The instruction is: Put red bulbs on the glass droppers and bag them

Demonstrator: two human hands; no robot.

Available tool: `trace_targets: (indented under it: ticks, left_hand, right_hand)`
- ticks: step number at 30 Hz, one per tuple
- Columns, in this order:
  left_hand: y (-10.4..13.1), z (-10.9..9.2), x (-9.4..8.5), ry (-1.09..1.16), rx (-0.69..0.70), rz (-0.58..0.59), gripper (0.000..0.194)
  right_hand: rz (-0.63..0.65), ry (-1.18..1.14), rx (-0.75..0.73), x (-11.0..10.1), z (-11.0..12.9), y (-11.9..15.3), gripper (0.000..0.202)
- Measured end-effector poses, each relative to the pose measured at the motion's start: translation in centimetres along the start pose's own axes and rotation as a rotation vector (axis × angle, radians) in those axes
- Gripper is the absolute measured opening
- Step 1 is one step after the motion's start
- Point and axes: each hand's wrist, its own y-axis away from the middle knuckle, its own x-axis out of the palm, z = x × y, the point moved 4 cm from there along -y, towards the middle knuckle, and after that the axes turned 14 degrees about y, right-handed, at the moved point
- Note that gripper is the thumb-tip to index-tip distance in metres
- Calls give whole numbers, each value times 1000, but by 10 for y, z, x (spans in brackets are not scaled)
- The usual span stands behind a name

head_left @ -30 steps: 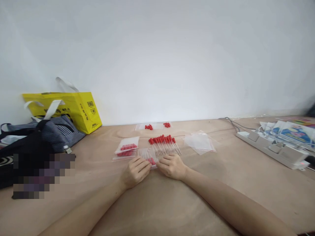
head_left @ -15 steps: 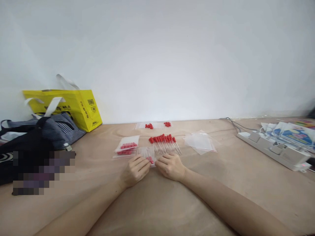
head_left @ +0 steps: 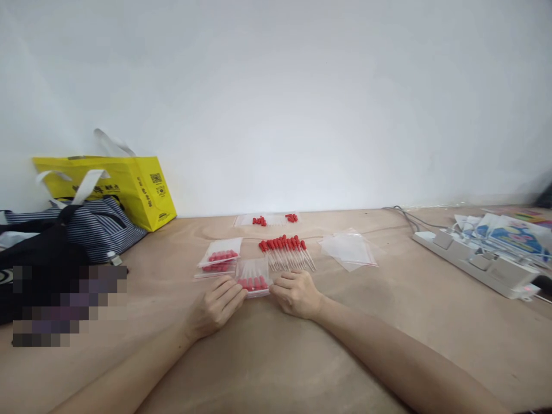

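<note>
A clear zip bag [head_left: 252, 269] holding several red-bulbed droppers lies on the table, its sealing strip toward me. My left hand [head_left: 219, 306] pinches the bag's near left corner. At the near right corner my right hand [head_left: 298, 294] grips it with curled fingers. Just beyond, a row of loose red-bulbed droppers [head_left: 288, 252] lies with bulbs pointing away. To the left are stacked filled zip bags [head_left: 221, 256] with red bulbs showing inside. Flat, see-through zip bags [head_left: 349, 250] lie to the right.
More red-bulbed droppers [head_left: 259, 221] lie on a clear sheet or bag by the wall. A yellow bag [head_left: 146, 192], a striped bag [head_left: 106, 227] and a black bag [head_left: 52, 270] stand left. A white power strip [head_left: 478, 261] with cables and printed packets [head_left: 513, 236] occupy the right.
My left hand has slid left along the bag's near edge, uncovering more red bulbs. My right hand stays at the right corner. The view has shifted slightly.
</note>
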Motion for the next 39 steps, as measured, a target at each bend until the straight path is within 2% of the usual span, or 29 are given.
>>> trace_targets:
  ticks: [8, 14, 16, 17, 19, 22, 24, 25, 27, 29, 33, 34, 36, 39]
  left_hand:
    - [8, 3, -6, 47, -86, 36, 16]
    - [11, 8, -3, 34, -152, 130, 31]
    - [13, 9, -4, 102, -173, 117, 36]
    - [15, 12, -4, 162, -237, 107, 37]
    - [19, 21, -1, 330, -520, 87, 38]
    - [30, 32, 12, 726, -1169, 12, 30]
    - [33, 30, 23, 1038, -1539, -68, 24]
    - [32, 26, 27, 1168, -1675, -95, 22]
    - [28, 21, 32, 1322, -1833, -141, 23]
    - [23, 17, 36, 1380, -1841, -184, 26]
    - [12, 7, 44, 1467, -1603, -202, 32]
    - [10, 5, 45, 1475, -1579, -199, 31]
    - [9, 7, 43, 1442, -1624, -226, 27]
    - [18, 30, 26, 1317, -1764, -391, 24]
  right_hand:
    - [68, -49, -4, 1, 2, 1, 17]
    - [115, -86, 4, 1, 0, 3, 19]
    - [124, -110, 25, 0, -2, 5, 19]
    - [127, -123, 36, 0, -4, 6, 19]
    - [135, -147, 59, -2, -7, 9, 20]
    - [139, -171, 83, -4, -9, 13, 20]
    - [140, -186, 101, -7, -10, 15, 22]
    - [143, -196, 109, -8, -10, 17, 22]
    - [157, -228, 117, -11, -9, 18, 24]
    - [180, -274, 104, -14, -8, 20, 24]
    - [218, -358, 67, -19, -7, 20, 21]
    - [220, -376, 66, -20, -7, 20, 20]
    - [229, -404, 73, -22, -8, 21, 17]
    - [254, -394, 118, -24, -11, 24, 20]
